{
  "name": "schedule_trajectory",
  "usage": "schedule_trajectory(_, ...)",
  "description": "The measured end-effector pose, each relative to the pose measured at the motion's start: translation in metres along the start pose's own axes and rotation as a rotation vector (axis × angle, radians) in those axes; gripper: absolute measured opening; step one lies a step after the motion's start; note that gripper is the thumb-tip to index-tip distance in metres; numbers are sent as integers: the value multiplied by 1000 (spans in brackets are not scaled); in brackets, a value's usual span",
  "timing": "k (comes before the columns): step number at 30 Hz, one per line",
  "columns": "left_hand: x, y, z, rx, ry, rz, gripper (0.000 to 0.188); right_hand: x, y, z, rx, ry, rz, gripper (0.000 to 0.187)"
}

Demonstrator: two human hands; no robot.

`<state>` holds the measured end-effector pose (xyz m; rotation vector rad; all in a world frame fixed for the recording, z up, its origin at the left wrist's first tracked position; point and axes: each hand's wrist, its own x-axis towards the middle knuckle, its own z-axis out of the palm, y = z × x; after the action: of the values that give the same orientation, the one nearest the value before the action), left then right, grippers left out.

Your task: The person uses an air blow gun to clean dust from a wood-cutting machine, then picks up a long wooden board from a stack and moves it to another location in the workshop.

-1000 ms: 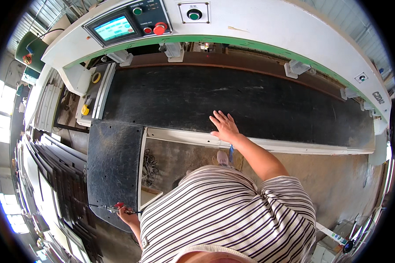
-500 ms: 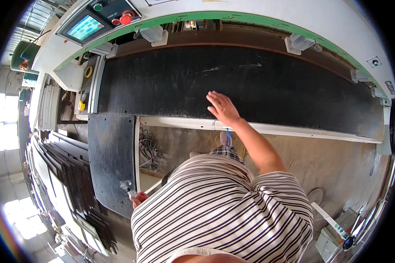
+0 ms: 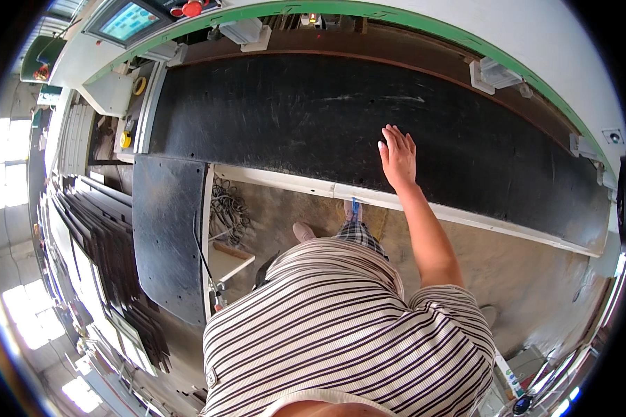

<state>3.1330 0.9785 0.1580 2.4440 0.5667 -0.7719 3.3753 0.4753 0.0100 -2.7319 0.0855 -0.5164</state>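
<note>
Over the long black work table (image 3: 292,111), my right hand (image 3: 398,160) is stretched out palm down, fingers slightly apart and holding nothing. It lies on the table's surface or just above it; which one I cannot tell. At the lower left, my left hand (image 3: 219,306) is mostly hidden by my striped shirt. A small silvery tool (image 3: 217,287) with a thin dark tube sticks out of it, beside the right edge of the black side table (image 3: 170,236). The tool's exact kind is unclear.
A white machine beam with a green edge (image 3: 368,10) spans the far side, with a screen (image 3: 126,23) and red button (image 3: 192,8). Dark panels (image 3: 101,250) stand stacked at left. A tape measure (image 3: 125,139) lies near the metal fence (image 3: 148,111). Coiled cable (image 3: 228,208) lies on the floor.
My right hand has moved right along the long table, its fingers now pointing away from me. My left hand with the tool has shifted off the side table toward its right edge. The view has shifted.
</note>
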Motion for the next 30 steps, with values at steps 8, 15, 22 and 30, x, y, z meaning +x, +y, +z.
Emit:
schedule_trajectory(8,-14,-3,6,209,-134,-52,36,12,-7,-2,-128,-38,-25,29)
schedule_trajectory(15,6,-33,4,208,-125,8,33,1,-38,-14,-244,-205,43,40)
schedule_trajectory(22,18,-65,6,193,-25,175,48,-18,-69,-12,-375,-337,21,49)
schedule_trajectory(30,32,-104,19,151,-39,123,44,-6,-86,-13,-423,-555,66,61)
